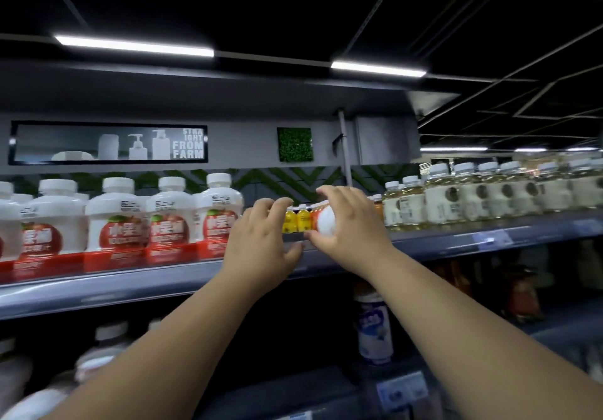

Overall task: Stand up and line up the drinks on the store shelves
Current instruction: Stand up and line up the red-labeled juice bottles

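Both hands at the top shelf (pixel 456 243)

Right hand (pixel 350 223) grips a white-capped bottle (pixel 326 220), seemingly tipped, beside the yellow bottles (pixel 296 220); left hand (pixel 261 243) spread wide, holding nothing.

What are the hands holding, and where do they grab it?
The right hand grips a bottle at its white cap end, tipped toward the camera. The left hand holds nothing, fingers spread at the shelf edge.

Small white-capped orange bottle (pixel 321 220) tipped cap-forward at shelf (pixel 456 243) edge
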